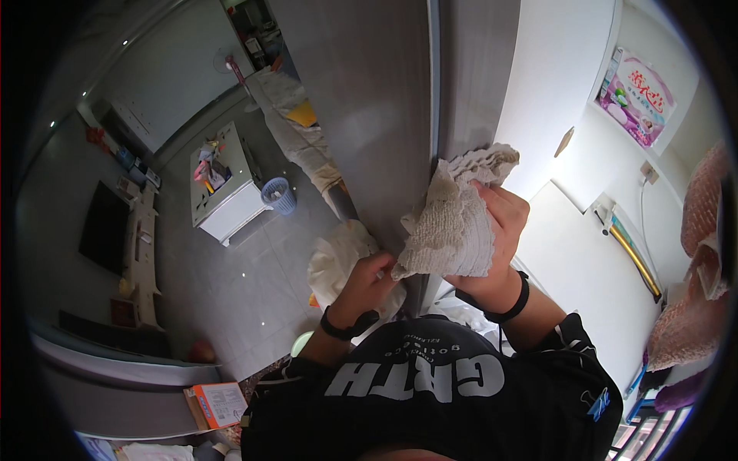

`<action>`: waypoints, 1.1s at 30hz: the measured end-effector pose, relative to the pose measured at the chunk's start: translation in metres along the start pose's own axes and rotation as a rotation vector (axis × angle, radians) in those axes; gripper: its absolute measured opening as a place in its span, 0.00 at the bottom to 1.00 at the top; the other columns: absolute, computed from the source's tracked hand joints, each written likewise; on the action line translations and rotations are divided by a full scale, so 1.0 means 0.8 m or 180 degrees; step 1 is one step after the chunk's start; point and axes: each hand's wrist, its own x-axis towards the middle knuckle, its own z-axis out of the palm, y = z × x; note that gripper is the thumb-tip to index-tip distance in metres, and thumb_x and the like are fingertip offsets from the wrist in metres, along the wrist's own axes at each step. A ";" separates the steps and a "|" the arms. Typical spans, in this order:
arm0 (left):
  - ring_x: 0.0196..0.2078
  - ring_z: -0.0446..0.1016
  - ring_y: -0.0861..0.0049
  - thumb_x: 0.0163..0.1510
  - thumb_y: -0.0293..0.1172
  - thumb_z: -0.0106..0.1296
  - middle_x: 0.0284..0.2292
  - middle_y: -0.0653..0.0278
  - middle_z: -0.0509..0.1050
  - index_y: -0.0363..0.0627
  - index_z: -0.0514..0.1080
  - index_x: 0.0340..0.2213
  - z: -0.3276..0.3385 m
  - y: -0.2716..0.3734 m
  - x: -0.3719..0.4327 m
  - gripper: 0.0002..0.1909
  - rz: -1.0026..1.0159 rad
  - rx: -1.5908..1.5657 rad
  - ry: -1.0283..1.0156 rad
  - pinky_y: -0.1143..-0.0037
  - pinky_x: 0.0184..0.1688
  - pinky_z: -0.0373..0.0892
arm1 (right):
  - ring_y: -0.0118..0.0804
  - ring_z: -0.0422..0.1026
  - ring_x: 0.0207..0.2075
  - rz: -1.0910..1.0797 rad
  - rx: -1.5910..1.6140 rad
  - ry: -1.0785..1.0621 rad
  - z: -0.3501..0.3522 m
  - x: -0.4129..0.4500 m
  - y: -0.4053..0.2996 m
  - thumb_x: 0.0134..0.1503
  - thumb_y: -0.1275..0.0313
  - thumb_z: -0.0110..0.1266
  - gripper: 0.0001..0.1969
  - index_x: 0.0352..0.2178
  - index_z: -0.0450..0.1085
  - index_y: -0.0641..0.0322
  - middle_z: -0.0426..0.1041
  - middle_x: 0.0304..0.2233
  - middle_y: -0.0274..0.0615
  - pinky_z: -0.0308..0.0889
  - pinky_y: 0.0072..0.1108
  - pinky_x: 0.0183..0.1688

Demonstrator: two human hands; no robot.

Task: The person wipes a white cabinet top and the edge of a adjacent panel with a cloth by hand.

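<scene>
A beige, ribbed cloth (450, 225), bunched and folded with frilled edges, is held up against a grey panel edge (433, 115). My right hand (504, 227) grips it from the right, with the thumb on its upper part. My left hand (369, 288) is at the cloth's lower left corner, fingers curled and pinching that corner. Both wrists wear dark bands. Behind my left hand lies a cream fabric heap (340, 259). White plastic (464, 311) shows below my right wrist.
To the left are a white coffee table (230, 201), a blue wastebasket (279, 196), a covered sofa (294, 132) and a standing fan (233, 69). On the right are a white door (565, 86), a detergent package (640, 98) and hanging pink towels (686, 328). An orange-and-white box (222, 405) lies at lower left.
</scene>
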 end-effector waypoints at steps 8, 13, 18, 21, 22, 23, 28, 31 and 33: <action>0.46 0.79 0.67 0.52 0.30 0.61 0.41 0.54 0.79 0.40 0.75 0.45 0.020 -0.001 0.017 0.18 0.0067 -0.0474 -0.0121 0.72 0.48 0.72 | 0.47 0.69 0.39 -0.0189 0.0372 -0.0437 0.012 -0.086 0.007 0.37 0.71 0.61 0.25 0.42 0.70 0.63 0.70 0.43 0.44 0.64 0.36 0.40; 0.51 0.77 0.63 0.52 0.30 0.62 0.46 0.53 0.78 0.43 0.72 0.53 0.025 -0.052 0.018 0.26 0.0651 0.0163 0.0114 0.70 0.52 0.71 | 0.46 0.68 0.39 -0.0338 0.0299 -0.0492 0.005 -0.058 0.007 0.38 0.72 0.60 0.26 0.43 0.69 0.62 0.70 0.43 0.44 0.63 0.35 0.39; 0.47 0.79 0.64 0.54 0.29 0.61 0.44 0.53 0.79 0.44 0.72 0.53 0.026 0.003 0.019 0.24 0.0574 0.0373 0.0049 0.70 0.49 0.72 | 0.46 0.67 0.39 -0.0428 0.0081 -0.0244 -0.002 -0.001 0.015 0.37 0.72 0.61 0.29 0.46 0.68 0.62 0.70 0.43 0.44 0.64 0.33 0.39; 0.38 0.80 0.72 0.57 0.32 0.61 0.35 0.57 0.80 0.42 0.75 0.45 0.033 -0.001 0.015 0.15 0.0354 -0.0087 0.0216 0.72 0.42 0.73 | 0.46 0.68 0.39 -0.0496 0.0108 -0.0016 -0.010 0.059 0.012 0.35 0.72 0.63 0.30 0.45 0.69 0.62 0.70 0.44 0.45 0.64 0.32 0.39; 0.34 0.79 0.75 0.58 0.33 0.60 0.31 0.60 0.79 0.41 0.74 0.40 0.028 0.003 0.013 0.11 0.0138 0.0021 0.0079 0.73 0.39 0.72 | 0.46 0.68 0.40 -0.0517 0.0072 0.0039 -0.012 0.084 0.009 0.35 0.72 0.64 0.30 0.45 0.69 0.62 0.70 0.44 0.45 0.65 0.32 0.39; 0.30 0.78 0.77 0.59 0.34 0.60 0.27 0.62 0.78 0.40 0.74 0.36 0.023 0.010 0.011 0.10 -0.0080 0.0124 -0.0052 0.74 0.35 0.72 | 0.48 0.69 0.41 -0.0659 -0.0010 0.0062 -0.017 0.114 0.013 0.36 0.70 0.66 0.30 0.46 0.69 0.63 0.70 0.45 0.48 0.66 0.33 0.40; 0.26 0.74 0.76 0.61 0.39 0.57 0.24 0.62 0.76 0.41 0.73 0.33 0.017 0.029 0.015 0.13 -0.0260 0.0308 -0.0129 0.73 0.32 0.69 | 0.48 0.70 0.40 -0.1267 -0.0430 0.0331 -0.037 0.237 0.048 0.37 0.68 0.67 0.30 0.44 0.70 0.65 0.70 0.43 0.49 0.67 0.32 0.38; 0.26 0.74 0.75 0.62 0.40 0.56 0.23 0.62 0.75 0.40 0.73 0.32 0.019 0.025 0.020 0.14 -0.0189 0.0262 -0.0108 0.73 0.32 0.69 | 0.48 0.70 0.38 -0.1401 -0.0530 0.0433 -0.035 0.262 0.062 0.37 0.68 0.67 0.28 0.43 0.71 0.65 0.70 0.41 0.48 0.67 0.31 0.36; 0.26 0.73 0.74 0.62 0.39 0.55 0.22 0.61 0.74 0.39 0.74 0.32 0.018 0.015 0.018 0.13 -0.0357 0.0027 -0.0037 0.73 0.32 0.68 | 0.47 0.70 0.36 -0.1432 -0.0519 0.0460 -0.029 0.259 0.060 0.37 0.68 0.67 0.27 0.42 0.71 0.64 0.71 0.40 0.47 0.67 0.30 0.34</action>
